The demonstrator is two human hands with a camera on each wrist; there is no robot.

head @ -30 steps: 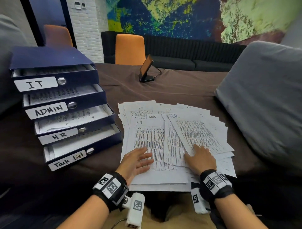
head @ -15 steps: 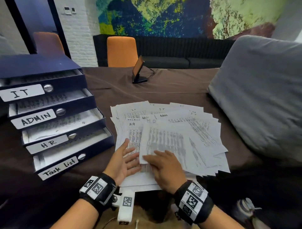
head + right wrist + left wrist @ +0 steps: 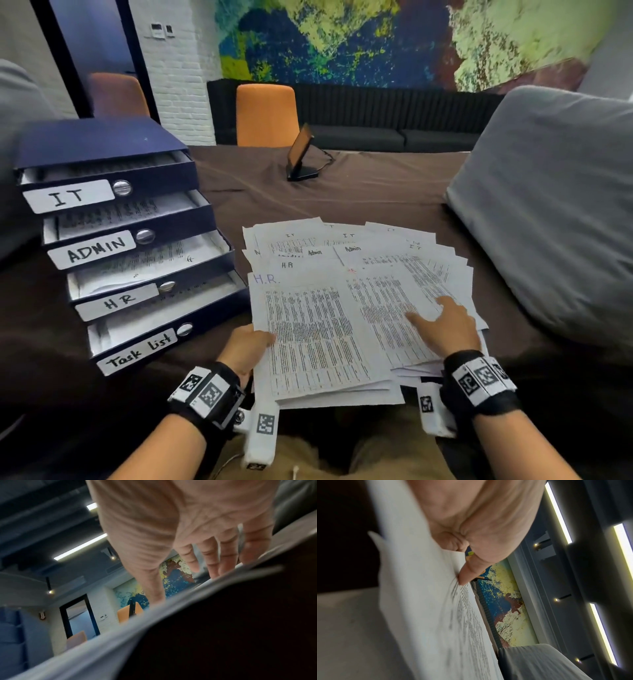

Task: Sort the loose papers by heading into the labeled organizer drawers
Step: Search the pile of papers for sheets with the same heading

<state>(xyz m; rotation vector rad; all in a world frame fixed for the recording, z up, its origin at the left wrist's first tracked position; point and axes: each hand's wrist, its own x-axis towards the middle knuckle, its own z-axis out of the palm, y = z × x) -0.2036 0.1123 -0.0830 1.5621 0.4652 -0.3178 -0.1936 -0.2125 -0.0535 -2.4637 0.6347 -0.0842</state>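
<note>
Right of dark blue four-drawer organizer (image 3: 113,219): left hand (image 3: 248,346) pinches white printed "H.R." sheet (image 3: 308,329) by left edge, long axis pointing away; HR-labelled drawer (image 3: 150,274) just left. Right hand (image 3: 445,325) flat, fingers straight, pressing spread paper pile (image 3: 394,260).

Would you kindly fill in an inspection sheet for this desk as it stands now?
Surface: table under a brown cloth.
Job's things: organizer with four open drawers labelled IT, ADMIN, HR, Task list, paper in each; loose papers fanned out beside it; H.R. sheet on top.
Clutter: small tilted screen on a stand.
Hands: left hand pinches the H.R. sheet's left edge; right hand rests flat on the papers.
Cables: one runs from the screen's stand.
Surroundings: grey cushion, orange chair, dark sofa, painted wall.
</note>
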